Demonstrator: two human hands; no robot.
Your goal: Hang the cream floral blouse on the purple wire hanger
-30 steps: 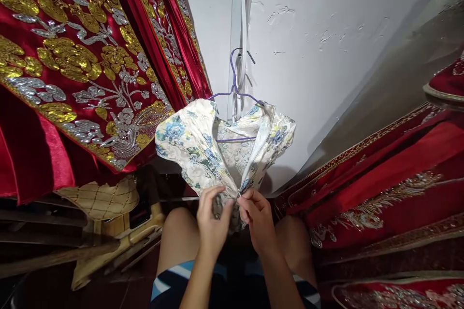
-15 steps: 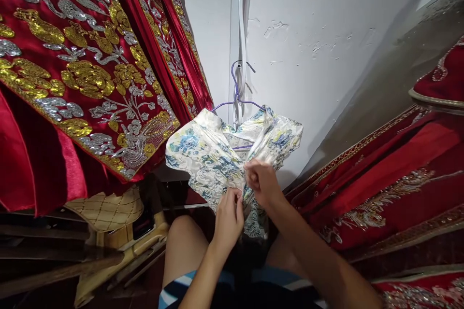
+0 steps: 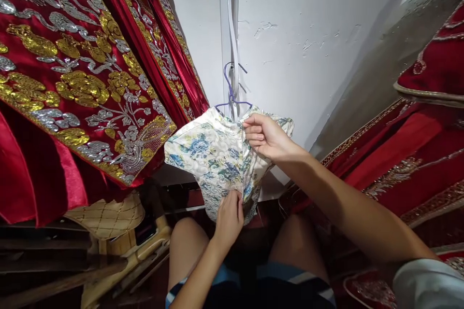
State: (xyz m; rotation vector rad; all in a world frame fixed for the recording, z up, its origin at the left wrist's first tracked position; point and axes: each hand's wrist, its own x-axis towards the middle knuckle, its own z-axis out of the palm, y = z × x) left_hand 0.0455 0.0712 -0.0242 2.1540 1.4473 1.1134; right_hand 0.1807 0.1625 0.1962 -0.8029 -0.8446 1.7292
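Observation:
A white dress (image 3: 217, 154) with a blue and yellow floral pattern hangs before me on a purple hanger (image 3: 231, 91). Its zipper (image 3: 243, 166) runs down the middle and looks closed up to the collar. At the neckline my right hand (image 3: 266, 137) is closed in a pinch at the zipper's top; the pull itself is hidden by the fingers. Lower down, my left hand (image 3: 230, 212) pinches the dress fabric beside the zipper line.
Red garments with gold and silver sequins (image 3: 83, 87) hang at the left, and more red embroidered garments (image 3: 409, 154) at the right. A wooden chair (image 3: 145, 251) stands low on the left. Behind the dress is a white wall (image 3: 290, 24).
My right hand has moved up along the zipper to the collar, and the open neckline has drawn together. My left hand stays low on the dress.

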